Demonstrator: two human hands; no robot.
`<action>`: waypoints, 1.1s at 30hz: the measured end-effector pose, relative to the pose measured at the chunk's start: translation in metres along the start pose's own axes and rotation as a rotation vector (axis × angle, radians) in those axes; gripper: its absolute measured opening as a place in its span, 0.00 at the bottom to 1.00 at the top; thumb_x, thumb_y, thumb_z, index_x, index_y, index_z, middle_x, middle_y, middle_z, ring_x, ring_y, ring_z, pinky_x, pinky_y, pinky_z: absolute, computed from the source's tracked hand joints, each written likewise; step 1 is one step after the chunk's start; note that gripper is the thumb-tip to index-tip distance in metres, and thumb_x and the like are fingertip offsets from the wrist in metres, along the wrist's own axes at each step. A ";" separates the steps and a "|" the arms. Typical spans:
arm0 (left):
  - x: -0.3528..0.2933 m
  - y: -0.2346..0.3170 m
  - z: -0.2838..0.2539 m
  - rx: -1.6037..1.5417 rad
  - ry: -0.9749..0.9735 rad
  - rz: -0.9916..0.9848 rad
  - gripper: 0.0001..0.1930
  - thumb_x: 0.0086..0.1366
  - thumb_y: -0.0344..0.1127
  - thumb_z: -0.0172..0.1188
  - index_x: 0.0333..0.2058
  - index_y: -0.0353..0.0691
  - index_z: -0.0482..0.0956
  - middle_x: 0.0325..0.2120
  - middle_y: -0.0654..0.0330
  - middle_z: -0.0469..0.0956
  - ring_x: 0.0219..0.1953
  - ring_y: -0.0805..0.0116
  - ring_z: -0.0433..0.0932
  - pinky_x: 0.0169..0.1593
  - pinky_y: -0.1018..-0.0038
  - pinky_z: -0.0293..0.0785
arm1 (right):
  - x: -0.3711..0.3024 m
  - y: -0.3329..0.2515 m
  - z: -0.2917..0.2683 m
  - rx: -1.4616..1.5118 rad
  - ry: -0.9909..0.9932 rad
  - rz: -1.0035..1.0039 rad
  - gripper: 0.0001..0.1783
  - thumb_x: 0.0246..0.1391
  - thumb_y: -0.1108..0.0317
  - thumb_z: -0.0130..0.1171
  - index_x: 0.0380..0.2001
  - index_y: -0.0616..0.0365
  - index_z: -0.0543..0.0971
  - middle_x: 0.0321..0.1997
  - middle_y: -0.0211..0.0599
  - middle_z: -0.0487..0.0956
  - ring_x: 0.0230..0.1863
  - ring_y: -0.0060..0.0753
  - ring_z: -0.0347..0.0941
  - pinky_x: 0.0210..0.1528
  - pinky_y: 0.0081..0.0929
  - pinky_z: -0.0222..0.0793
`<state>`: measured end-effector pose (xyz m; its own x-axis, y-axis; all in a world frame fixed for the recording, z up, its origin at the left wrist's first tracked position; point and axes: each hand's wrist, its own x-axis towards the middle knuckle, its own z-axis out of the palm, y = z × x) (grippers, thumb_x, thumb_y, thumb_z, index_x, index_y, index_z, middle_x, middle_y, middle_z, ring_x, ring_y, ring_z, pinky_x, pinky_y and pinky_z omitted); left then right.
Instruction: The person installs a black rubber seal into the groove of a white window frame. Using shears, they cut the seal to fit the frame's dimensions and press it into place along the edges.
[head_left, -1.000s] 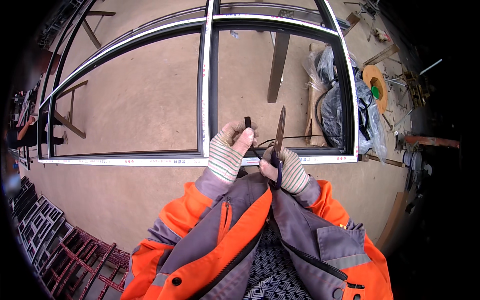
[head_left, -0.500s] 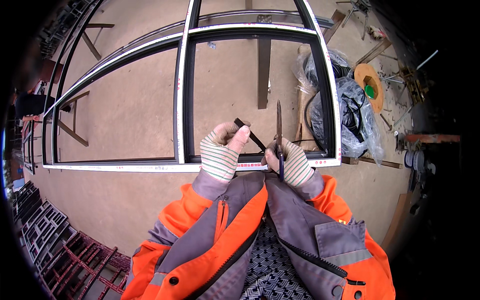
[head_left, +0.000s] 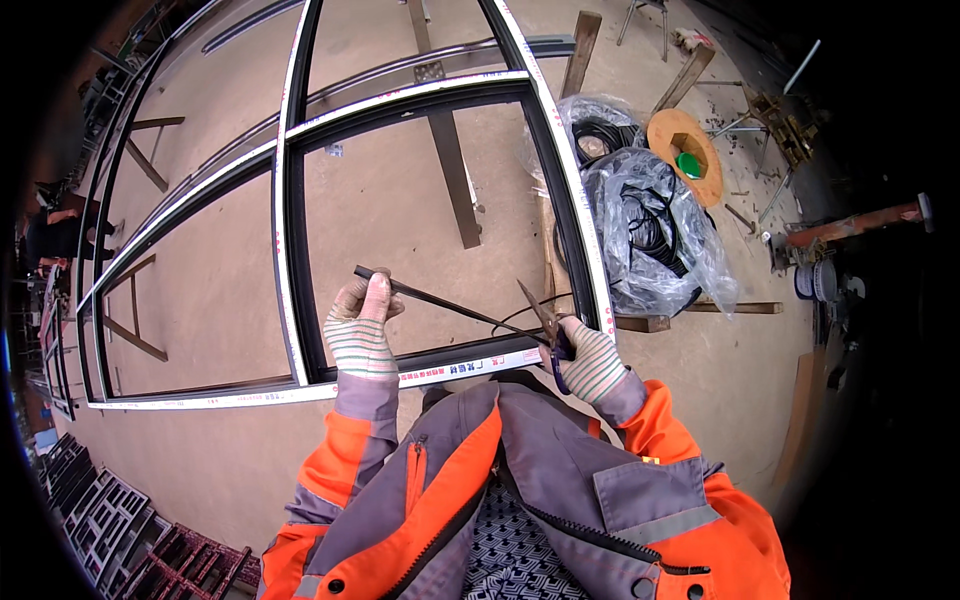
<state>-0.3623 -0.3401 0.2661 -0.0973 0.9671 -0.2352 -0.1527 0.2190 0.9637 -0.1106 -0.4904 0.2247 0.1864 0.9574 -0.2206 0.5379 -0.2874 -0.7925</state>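
My left hand (head_left: 362,335), in a striped work glove, pinches one end of a black rubber sealing strip (head_left: 445,304). The strip stretches slantwise across the opening of a large window frame (head_left: 425,374) toward my right hand (head_left: 592,358). That gloved hand grips scissors (head_left: 541,309) by their dark blue handles, blades tilted up to the left. Beside the scissors the strip passes close to the right fingers; whether they hold it too, I cannot tell. The frame is black inside, with white printed film on its bars.
Right of the frame lie black coils in clear plastic bags (head_left: 655,235). Beyond them is an orange-brown disc (head_left: 684,157) with a green centre. Wooden legs (head_left: 455,180) show through the frame. Dark red frames (head_left: 185,570) are stacked lower left. A person (head_left: 75,235) is at the far left.
My hands have moved apart, the left one leftward, and a longer stretch of strip now spans between them. The scissors have tipped from upright to leaning left. The whole view has shifted.
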 end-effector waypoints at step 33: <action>0.252 -0.070 -0.010 -0.233 0.370 -0.276 0.09 0.65 0.37 0.64 0.40 0.40 0.80 0.28 0.65 0.80 0.26 0.75 0.77 0.32 0.75 0.77 | 0.181 0.090 -0.158 0.031 0.297 0.118 0.06 0.57 0.73 0.62 0.33 0.58 0.74 0.27 0.23 0.71 0.30 0.15 0.62 0.34 0.17 0.63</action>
<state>-0.3863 -0.1128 0.1384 -0.3577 0.7574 -0.5463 -0.4327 0.3840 0.8157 0.1015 -0.3476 0.2032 0.4803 0.8657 -0.1406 0.4735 -0.3909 -0.7893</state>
